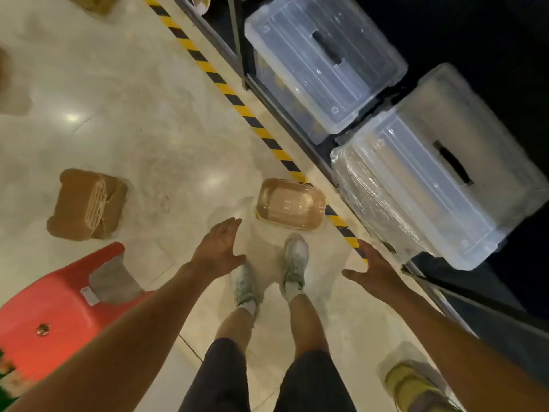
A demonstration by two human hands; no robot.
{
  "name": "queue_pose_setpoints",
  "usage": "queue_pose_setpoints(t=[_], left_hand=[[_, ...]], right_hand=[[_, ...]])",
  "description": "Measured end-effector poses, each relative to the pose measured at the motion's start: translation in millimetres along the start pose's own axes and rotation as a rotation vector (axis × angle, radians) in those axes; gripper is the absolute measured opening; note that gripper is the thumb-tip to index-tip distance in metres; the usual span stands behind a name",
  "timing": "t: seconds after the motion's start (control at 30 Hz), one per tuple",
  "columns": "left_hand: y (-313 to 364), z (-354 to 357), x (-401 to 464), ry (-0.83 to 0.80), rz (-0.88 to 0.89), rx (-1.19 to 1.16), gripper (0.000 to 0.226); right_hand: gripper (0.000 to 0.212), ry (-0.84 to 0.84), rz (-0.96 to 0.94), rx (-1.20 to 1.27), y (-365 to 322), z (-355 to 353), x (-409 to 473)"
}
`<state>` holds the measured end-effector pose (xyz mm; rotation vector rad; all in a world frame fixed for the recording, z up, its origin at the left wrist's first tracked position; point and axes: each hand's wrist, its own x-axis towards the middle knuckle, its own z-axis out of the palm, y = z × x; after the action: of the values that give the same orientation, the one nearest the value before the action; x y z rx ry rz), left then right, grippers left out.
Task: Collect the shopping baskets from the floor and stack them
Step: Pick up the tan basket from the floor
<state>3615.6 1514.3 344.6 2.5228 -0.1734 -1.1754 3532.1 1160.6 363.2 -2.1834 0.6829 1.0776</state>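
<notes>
— Baskets on the floor?

— Two plain ones. Upright tan basket (290, 203) just ahead of the right shoe (294, 263), mouth up, nothing inside, far edge touching the yellow-and-black floor tape (208, 68). Second basket (86, 205) well to the left, tipped over, lattice side facing up, nothing visible inside.

— Hands?

— Left hand (218, 248) stretched forward, fingers straight and spread, holding nothing, short of the upright basket. Right hand (370, 267) likewise open and bare, out to the right over the tape, apart from the basket.

— Other containers?

— Clear lidded bin (323, 58) on the low dark rack (285, 120), something yellowish showing through its side wall, too blurred to name. Second clear bin (436, 171) beside it, nearer, wrapped in plastic film on the front; contents not readable through the glare.

— Cut off or unclear?

— Brown shapes at the top edge (95, 4) and the left edge (9, 84), possibly more baskets, too cropped and smeared to say. Red plastic thing (56, 310) at lower left, part out of frame, kind uncertain. Yellow-green object (416, 385) at lower right, half behind the right forearm, hard to make out. Left shoe (245, 289) partly under the left wrist.
</notes>
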Motion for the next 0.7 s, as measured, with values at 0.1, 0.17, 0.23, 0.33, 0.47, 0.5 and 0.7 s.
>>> queue_pose_setpoints(t=[0.1,0.17,0.23,0.33,0.47,0.5,0.7], left_hand=[[-13,14,55,-0.019,-0.038,-0.012,0.098],[-23,30,90,-0.028,-0.071,-0.051,0.101],[-34,50,130,-0.055,-0.078,-0.058,0.104],[-52,83,185,-0.063,-0.095,-0.095,0.109],[-71,132,250,-0.071,-0.085,-0.140,0.119],[-75,143,264,-0.071,-0.069,-0.141,0.122],[-95,200,332,0.014,0.038,-0.242,0.134]], right_hand=[[0.099,-0.034,-0.007,0.028,2,11,64],[0.104,-0.062,-0.019,0.045,5,21,108],[0.109,-0.078,-0.039,0.074,12,33,154],[0.119,-0.085,-0.056,0.116,28,58,222],[0.128,-0.060,-0.015,0.154,56,99,295],[0.131,-0.049,-0.005,0.174,64,110,311],[0.142,-0.050,-0.007,0.384,99,163,382]])
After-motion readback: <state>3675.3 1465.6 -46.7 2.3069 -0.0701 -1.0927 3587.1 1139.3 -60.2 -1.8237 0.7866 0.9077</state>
